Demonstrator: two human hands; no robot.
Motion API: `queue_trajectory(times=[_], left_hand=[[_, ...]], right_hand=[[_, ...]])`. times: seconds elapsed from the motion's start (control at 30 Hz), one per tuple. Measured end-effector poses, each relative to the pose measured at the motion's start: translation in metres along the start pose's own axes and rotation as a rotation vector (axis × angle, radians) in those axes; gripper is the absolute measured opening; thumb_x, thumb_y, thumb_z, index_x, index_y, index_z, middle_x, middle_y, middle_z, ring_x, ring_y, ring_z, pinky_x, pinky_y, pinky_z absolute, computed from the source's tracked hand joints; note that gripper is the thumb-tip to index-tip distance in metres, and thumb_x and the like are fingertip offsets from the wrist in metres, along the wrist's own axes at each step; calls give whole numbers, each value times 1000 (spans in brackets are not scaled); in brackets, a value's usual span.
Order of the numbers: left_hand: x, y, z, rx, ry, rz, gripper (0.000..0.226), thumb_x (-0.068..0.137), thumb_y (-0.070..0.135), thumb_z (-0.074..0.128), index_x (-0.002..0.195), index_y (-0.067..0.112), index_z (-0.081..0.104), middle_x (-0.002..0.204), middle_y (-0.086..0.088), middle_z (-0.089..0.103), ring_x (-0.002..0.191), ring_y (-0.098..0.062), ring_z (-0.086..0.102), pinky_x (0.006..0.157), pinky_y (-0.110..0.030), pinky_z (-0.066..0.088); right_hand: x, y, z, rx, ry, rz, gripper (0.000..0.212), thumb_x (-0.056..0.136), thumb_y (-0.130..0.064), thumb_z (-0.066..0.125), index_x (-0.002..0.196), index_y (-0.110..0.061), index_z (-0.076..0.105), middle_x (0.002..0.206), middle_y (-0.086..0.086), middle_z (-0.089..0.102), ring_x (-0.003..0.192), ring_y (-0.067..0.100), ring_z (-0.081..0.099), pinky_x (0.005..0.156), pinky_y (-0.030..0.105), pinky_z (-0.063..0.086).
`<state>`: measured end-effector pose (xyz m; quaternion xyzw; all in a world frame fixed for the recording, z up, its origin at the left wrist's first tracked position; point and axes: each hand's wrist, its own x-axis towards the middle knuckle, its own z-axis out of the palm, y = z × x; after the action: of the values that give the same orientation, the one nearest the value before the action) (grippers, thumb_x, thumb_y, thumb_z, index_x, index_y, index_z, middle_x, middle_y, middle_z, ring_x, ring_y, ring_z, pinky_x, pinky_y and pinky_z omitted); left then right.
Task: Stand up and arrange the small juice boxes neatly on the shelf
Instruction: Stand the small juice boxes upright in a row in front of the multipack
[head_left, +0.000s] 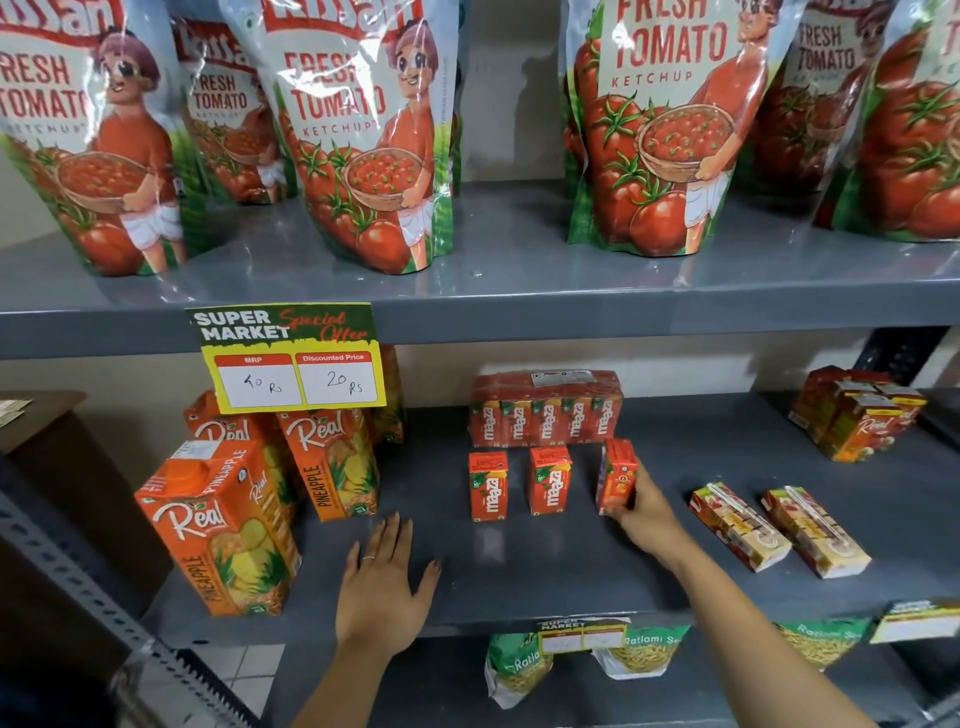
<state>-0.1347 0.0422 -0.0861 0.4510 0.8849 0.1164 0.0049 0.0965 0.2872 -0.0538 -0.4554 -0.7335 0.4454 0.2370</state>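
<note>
A grey shelf (519, 571) carries three small upright juice boxes in a row mid-shelf. The right hand (647, 512) grips the rightmost juice box (616, 475), which seems slightly tilted. The left hand (387, 582) lies flat, fingers spread, near the front edge. Two more small cartons (779, 530) lie toppled toward the right end.

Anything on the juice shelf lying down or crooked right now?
Yes. Two small juice boxes lie flat on their sides at the right of the shelf. The Maaza box in the right hand is turned edge-on, unlike the two front-facing Maaza boxes beside it.
</note>
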Motion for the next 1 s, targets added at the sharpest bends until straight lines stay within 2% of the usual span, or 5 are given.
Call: queue_trajectory(times=[0.27,0.4,0.53,0.73,1.0], left_hand=[[-1,-1,0,-11,-2,4,89,79,68,1,152,18,11,162,2,8,148,-13,4,120,-36,1],[-2,0,-1,1,4,5,90,78,69,0,152,18,11,162,2,9,148,-13,4,120,-36,2],[1,-1,-3,40,-13,35,95,78,73,0,151,14,17,162,-3,8,149,-18,7,120,-40,9],[-22,56,-15,12,307,353,50,78,27,43,123,14,61,136,-10,54,122,-28,46,93,-43,36],[6,270,21,-260,165,545,48,83,23,46,128,15,60,143,2,51,139,-18,35,113,-39,32]], right_hand=[[-10,-19,23,-198,310,-14,65,59,-34,90,96,-16,40,105,12,67,97,34,65,73,41,52],[-13,-21,20,-198,236,-5,67,61,-29,90,101,-15,39,112,14,63,105,35,62,79,42,52],[-13,-17,-8,-342,104,60,100,66,-23,87,145,-14,27,140,15,43,132,36,41,101,48,43],[-15,5,-95,-826,143,201,54,90,-35,53,135,-8,40,136,17,51,126,36,46,100,38,41],[-21,20,-143,-382,175,54,60,84,-28,56,140,-17,39,118,18,67,105,37,63,79,36,50]])
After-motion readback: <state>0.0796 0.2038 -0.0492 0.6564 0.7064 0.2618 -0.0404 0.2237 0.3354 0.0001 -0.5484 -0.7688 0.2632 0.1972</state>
